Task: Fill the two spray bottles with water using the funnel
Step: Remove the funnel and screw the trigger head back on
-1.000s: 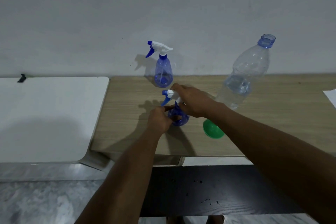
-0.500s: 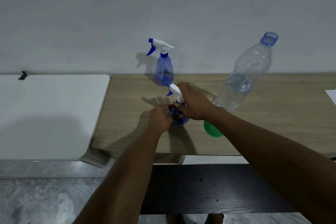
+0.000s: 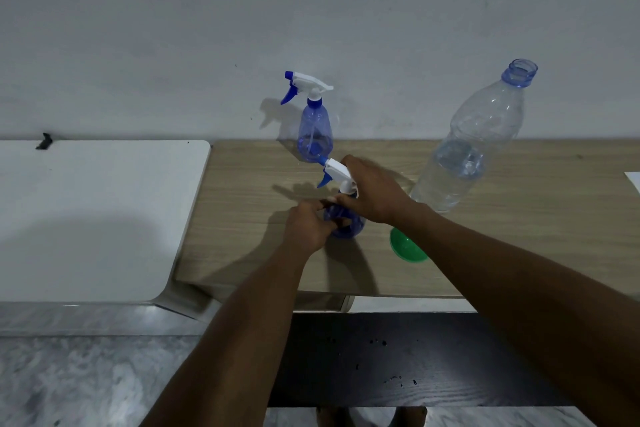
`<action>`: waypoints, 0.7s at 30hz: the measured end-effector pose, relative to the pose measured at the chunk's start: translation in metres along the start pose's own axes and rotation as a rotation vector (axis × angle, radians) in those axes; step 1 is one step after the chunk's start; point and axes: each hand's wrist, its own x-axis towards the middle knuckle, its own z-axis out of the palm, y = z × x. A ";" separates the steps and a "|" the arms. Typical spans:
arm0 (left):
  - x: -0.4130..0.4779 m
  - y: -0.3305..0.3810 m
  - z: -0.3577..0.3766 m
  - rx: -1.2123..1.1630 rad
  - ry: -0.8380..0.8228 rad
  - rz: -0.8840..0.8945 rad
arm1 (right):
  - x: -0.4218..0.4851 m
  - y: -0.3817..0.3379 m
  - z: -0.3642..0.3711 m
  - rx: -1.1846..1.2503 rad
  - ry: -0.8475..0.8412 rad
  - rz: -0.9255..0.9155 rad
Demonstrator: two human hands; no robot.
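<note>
Change, trigger head (image 3: pixel 334 170): it is pointing its blue nozzle up and away toward the wall; a second ago it was pointing left. The head is turning on its neck.
Change, camera: the view is sitting slightly lower on the scene than a second ago; the objects on the table are not shifting.
Meaning for task: the person is most likely unscrewing the head to open the neck for filling; the direction of turn cannot be confirmed. The head is not yet lifting clear.
Left hand (image 3: pixel 308 227): its fingers are curling round the near spray bottle (image 3: pixel 346 224), gripping the body and bracing it on the wooden table (image 3: pixel 519 236).
Right hand (image 3: pixel 374 194): it is clasping the trigger head from the right, fingers wrapping the collar at the neck.
Near spray bottle, look: translucent blue, pear-shaped body, standing upright near the front of the table; its fill level cannot be told behind the hands.
Far spray bottle (image 3: pixel 314 128): it is standing upright by the wall, head on, well apart from both hands.
Funnel (image 3: pixel 405 248): green, lying on the table just beside the right forearm, partly hidden by it.
Water bottle (image 3: pixel 464 156): clear, uncapped, partly full, standing to the right.
</note>
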 end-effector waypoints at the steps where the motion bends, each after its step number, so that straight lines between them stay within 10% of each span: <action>1: 0.000 0.000 0.000 0.005 0.006 -0.004 | 0.001 0.001 0.001 -0.028 0.006 0.013; 21: -0.004 0.003 -0.002 0.060 0.013 0.054 | 0.001 0.003 0.003 -0.046 0.044 -0.006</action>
